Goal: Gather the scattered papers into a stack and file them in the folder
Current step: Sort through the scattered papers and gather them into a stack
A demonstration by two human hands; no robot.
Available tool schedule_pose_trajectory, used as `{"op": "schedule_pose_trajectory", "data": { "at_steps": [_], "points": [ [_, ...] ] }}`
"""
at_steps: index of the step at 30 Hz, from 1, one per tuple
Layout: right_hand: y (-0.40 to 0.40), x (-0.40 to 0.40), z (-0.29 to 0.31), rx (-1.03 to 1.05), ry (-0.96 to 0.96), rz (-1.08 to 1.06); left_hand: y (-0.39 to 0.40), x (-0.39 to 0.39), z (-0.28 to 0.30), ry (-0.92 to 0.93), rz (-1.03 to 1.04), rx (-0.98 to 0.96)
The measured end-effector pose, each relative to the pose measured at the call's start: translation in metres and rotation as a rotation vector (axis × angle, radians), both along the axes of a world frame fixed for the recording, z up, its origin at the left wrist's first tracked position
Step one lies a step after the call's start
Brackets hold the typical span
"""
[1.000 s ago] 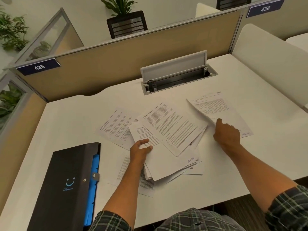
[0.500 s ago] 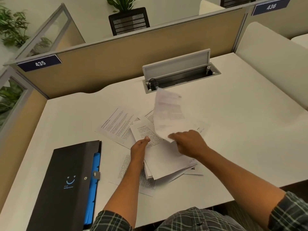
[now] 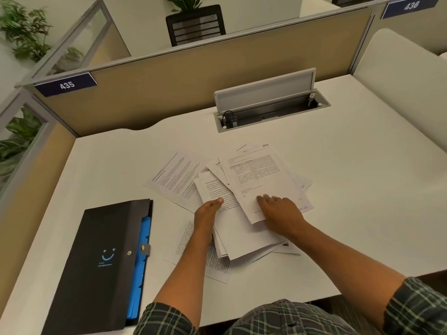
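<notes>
From the head view, my left hand (image 3: 208, 210) grips the left edge of the loose pile of papers (image 3: 239, 238), thumb lying on top of a printed sheet and the other fingers hidden under the pile. My right hand (image 3: 278, 213) lies flat with straight fingers on the top sheet (image 3: 261, 180), a page with a table printed on it, pressing its near end onto the pile. That sheet runs away from my right hand toward the far side of the table (image 3: 362, 189), askew over the others.

The pile sits between my two hands and fans out beyond them, its corners not lined up. One printed page (image 3: 176, 177) sticks out beyond and to the left of my left hand, partly tucked under the pile. Another page (image 3: 212, 262) lies under my left forearm, on the near side of the pile, touching it.

The folder (image 3: 101, 262) is black with a small blue smiling face, lying flat on the table well to the left of my left hand, near the table's front edge. Blue dividers (image 3: 140, 267) show along its right side, and its clasp tab (image 3: 145, 247) sits over that edge.

Far beyond both hands, an open cable tray (image 3: 271, 110) with its lid tilted up is set into the table, and behind it stands the tan partition (image 3: 193, 78).
</notes>
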State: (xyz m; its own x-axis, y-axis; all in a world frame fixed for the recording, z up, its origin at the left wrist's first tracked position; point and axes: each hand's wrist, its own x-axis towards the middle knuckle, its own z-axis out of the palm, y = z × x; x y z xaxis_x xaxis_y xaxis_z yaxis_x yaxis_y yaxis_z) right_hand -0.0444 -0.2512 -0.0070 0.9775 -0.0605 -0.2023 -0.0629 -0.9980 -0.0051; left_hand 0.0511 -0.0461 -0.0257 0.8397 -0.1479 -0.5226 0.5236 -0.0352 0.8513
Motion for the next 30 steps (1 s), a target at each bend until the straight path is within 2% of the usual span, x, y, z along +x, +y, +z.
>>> {"op": "schedule_pose_trajectory", "data": {
  "at_steps": [3,5,9,13,16,18,21,23,26,30],
  "points": [
    [0.003,-0.003,0.006,0.020,-0.190,0.052,0.000,-0.001,0.001,0.017,0.002,-0.002],
    [0.009,-0.004,0.008,0.088,-0.268,0.188,0.001,0.001,0.003,0.019,0.002,0.013],
    [0.019,-0.011,0.012,0.244,-0.304,0.538,0.000,0.001,0.008,0.058,0.026,0.048],
    [0.012,-0.018,0.014,0.474,-0.186,0.587,0.001,-0.003,0.004,-0.014,0.019,0.006],
    [-0.002,-0.019,0.020,0.686,-0.068,0.338,0.004,0.001,0.006,-0.051,0.019,-0.056],
    [-0.011,-0.016,0.027,0.806,-0.167,0.080,0.006,0.005,0.009,-0.075,0.007,-0.087],
    [-0.025,0.000,0.035,0.802,-0.369,-0.337,0.011,0.009,0.017,-0.111,-0.065,-0.136],
    [-0.038,0.011,0.042,0.896,-0.337,-0.535,0.014,0.012,0.025,-0.144,-0.135,-0.156],
    [-0.057,0.018,0.050,1.313,-0.193,-0.665,0.016,0.012,0.037,-0.183,-0.238,-0.192],
    [-0.060,0.015,0.053,1.455,-0.131,-0.592,0.013,0.010,0.048,-0.178,-0.290,-0.229]
  ]
}}
